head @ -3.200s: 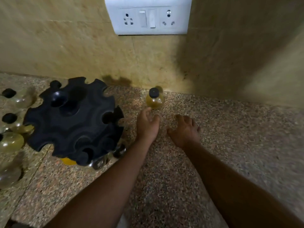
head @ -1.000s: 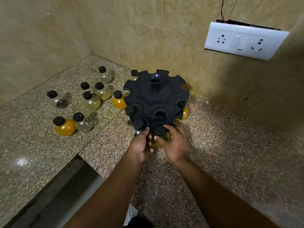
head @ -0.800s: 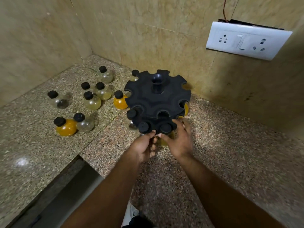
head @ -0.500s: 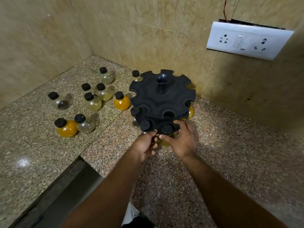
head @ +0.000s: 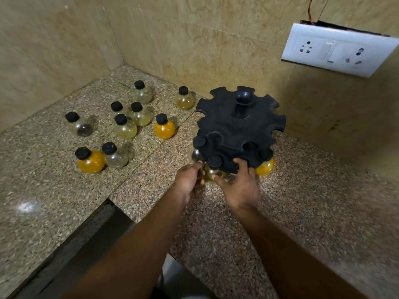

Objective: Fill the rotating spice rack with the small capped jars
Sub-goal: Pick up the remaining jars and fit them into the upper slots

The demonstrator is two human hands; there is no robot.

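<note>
head view: the black spice rack (head: 238, 128) stands on the granite counter (head: 302, 212) near the back wall. both hands meet at its near rim: the left hand (head: 189, 180) and right hand (head: 240, 186) cup a yellowish capped jar (head: 212, 172) in the lower tier. nine loose jars (head: 124, 127) stand toward the counter's back left corner.

Corner of a room: two beige tiled walls (head: 194, 39) meet at back left, grout lines showing. Speckled granite table (head: 302, 212) runs along both, w/ a seam between slabs and a dark gap (head: 86, 244) cut in at the front. White socket plate (head: 339, 52) on the right wall, a bit tilted, red wire (head: 311, 7) above it. Light glare on the stone at left.
</note>
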